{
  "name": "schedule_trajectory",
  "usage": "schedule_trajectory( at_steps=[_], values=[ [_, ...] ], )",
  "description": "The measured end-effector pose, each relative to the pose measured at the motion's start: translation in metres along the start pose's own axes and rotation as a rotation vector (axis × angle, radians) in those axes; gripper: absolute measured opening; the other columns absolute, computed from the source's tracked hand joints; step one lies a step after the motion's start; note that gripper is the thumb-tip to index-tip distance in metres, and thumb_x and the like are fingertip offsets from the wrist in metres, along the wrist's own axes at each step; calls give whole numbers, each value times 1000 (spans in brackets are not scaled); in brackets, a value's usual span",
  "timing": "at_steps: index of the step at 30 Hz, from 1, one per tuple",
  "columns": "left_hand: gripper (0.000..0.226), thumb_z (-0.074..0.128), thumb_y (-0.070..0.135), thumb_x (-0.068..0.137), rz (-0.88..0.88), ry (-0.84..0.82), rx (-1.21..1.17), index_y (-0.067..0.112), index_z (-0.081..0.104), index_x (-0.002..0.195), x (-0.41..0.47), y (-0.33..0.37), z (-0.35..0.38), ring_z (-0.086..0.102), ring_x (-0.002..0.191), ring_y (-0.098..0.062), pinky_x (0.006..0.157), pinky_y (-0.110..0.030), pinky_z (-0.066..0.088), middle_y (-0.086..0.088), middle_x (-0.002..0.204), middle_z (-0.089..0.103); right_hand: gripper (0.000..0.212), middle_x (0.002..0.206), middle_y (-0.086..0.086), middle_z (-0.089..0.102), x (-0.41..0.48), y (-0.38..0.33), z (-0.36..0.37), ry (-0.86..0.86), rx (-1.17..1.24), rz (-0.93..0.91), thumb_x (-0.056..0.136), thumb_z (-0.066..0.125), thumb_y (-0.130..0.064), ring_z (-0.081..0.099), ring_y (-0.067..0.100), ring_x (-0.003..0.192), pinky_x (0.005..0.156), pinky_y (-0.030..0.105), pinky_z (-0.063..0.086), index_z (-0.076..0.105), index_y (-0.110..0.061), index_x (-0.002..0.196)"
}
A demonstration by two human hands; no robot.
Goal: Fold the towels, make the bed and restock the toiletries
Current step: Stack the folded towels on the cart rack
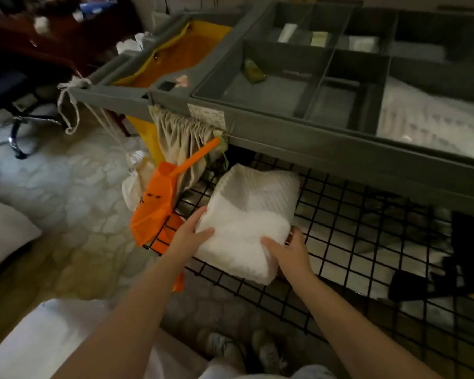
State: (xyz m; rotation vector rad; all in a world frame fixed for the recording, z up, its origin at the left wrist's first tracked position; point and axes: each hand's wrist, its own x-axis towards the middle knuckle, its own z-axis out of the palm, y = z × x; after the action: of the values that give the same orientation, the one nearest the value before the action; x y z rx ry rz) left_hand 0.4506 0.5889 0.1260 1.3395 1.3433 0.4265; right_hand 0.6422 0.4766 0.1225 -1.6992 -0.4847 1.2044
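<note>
Grey cart tray (285,127), upper right of frame, is divided into compartments. A centre compartment holds one small green sachet (253,72). The rear compartments hold pale packets (301,35) that cannot be identified. The large right-hand compartment shows white material (427,124), cut off by the frame edge.

Yellow bag (175,58), upper centre: contents not visible. Orange bag (151,206) hangs centre left, beside the black wire shelf (353,242).

White label (206,115) on the cart rail: print too blurred to read.

Folded white towel (246,222) rests at centre on the wire shelf. The left hand (192,233) and right hand (290,253) grip its near corners, thumbs on top. Items beneath the wire are too dark to make out.
</note>
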Motion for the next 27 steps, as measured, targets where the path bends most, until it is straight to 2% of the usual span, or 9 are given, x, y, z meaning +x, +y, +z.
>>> schedule_trajectory(
  at_steps=[3, 6, 9, 11, 13, 15, 19, 22, 27],
  values=[
    [56, 63, 20, 91, -90, 64, 160, 28, 40, 141, 13, -16, -6, 51, 119, -25, 97, -37, 43, -1, 132, 52, 88, 131, 1, 47, 4, 11, 6, -58, -88, -5, 81, 74, -22, 49, 14, 108, 88, 28, 44, 16, -15, 147],
    [53, 61, 24, 91, -101, 144, 213, 27, 42, 140, 16, -25, -8, 51, 119, -26, 91, -33, 43, -4, 134, 54, 80, 124, -4, 47, 5, 17, 16, -75, -123, -40, 85, 70, -22, 49, 10, 106, 84, 22, 42, 18, -17, 146],
    [47, 57, 24, 94, -47, 265, 295, 25, 45, 139, 15, -26, -11, 53, 115, -26, 88, -32, 41, -5, 128, 57, 81, 125, -6, 49, 7, 16, 28, -55, -201, -51, 82, 72, -32, 53, 15, 109, 85, 28, 46, 22, -20, 144],
    [45, 56, 24, 95, -7, 281, 413, 22, 46, 138, 11, -25, -15, 54, 110, -28, 85, -32, 41, -8, 121, 59, 84, 132, 0, 47, 4, 9, 33, 44, -415, -133, 77, 72, -45, 50, 22, 119, 93, 39, 48, 26, -21, 144],
    [45, 55, 26, 94, 31, 256, 565, 20, 47, 138, 7, -25, -24, 54, 111, -31, 89, -34, 40, -12, 119, 60, 82, 141, 11, 37, 0, -6, 41, 137, -696, -242, 81, 68, -43, 38, 28, 127, 102, 47, 40, 27, -15, 146],
    [43, 55, 29, 92, 51, 288, 660, 22, 52, 134, -1, -21, -41, 50, 116, -34, 95, -36, 37, -12, 122, 57, 67, 140, 12, 37, -7, -27, 60, 119, -844, -420, 84, 66, -34, 36, 28, 124, 101, 46, 37, 35, -14, 141],
    [37, 55, 32, 89, 64, 530, 526, 20, 60, 124, -38, -17, -86, 54, 111, -33, 91, -42, 44, -11, 120, 60, 45, 121, 7, 55, -22, -58, 138, -139, -897, -746, 82, 65, -22, 48, 27, 112, 91, 42, 38, 53, -15, 125],
    [45, 41, 44, 85, 32, 743, 380, 18, 66, 111, -95, -41, -122, 62, 95, -32, 79, -42, 50, -10, 101, 68, 34, 110, 5, 62, -48, -60, 219, -425, -918, -852, 84, 60, -20, 55, 27, 106, 90, 47, 42, 58, -14, 117],
    [20, 48, 21, 97, -288, 1232, 72, 22, 62, 111, -189, -120, -181, 59, 82, -12, 72, -20, 44, 3, 94, 66, 29, 106, 4, 64, -108, -19, 345, -849, -1067, -1072, 87, 59, -21, 58, 27, 102, 88, 41, 41, 61, -15, 115]
  ],
)
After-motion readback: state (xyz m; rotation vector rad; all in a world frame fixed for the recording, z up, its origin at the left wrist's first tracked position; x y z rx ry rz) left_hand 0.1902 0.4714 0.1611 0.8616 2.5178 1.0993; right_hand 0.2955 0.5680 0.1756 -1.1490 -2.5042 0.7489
